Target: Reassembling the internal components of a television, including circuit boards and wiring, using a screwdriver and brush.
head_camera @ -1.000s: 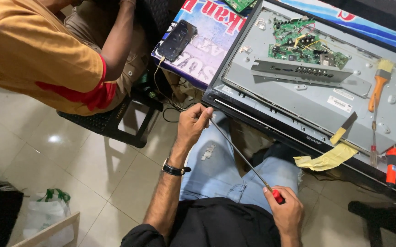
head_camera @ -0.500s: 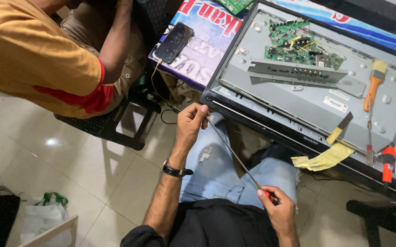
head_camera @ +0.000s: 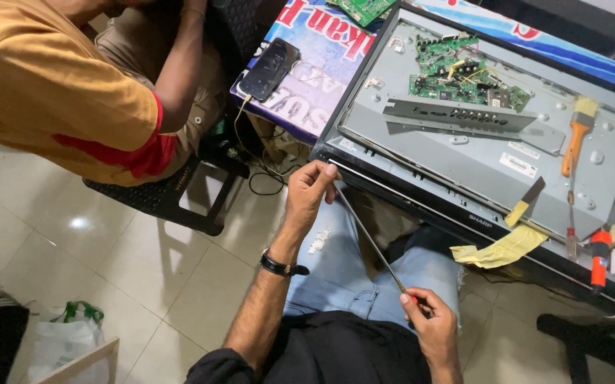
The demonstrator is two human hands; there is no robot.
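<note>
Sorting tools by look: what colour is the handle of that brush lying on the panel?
Orange handle on the brush, clearest in the head view.

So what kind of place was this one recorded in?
Probably a small electronics repair shop or home workbench. A flat-screen television lies face down with its back cover off, green circuit boards exposed. Tools lie on it, including a brush, and the right hand holds a long screwdriver.

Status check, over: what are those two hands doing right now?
Left hand pinches the tip of the long screwdriver at the television's corner. Right hand grips its handle. Nothing between them.
</note>
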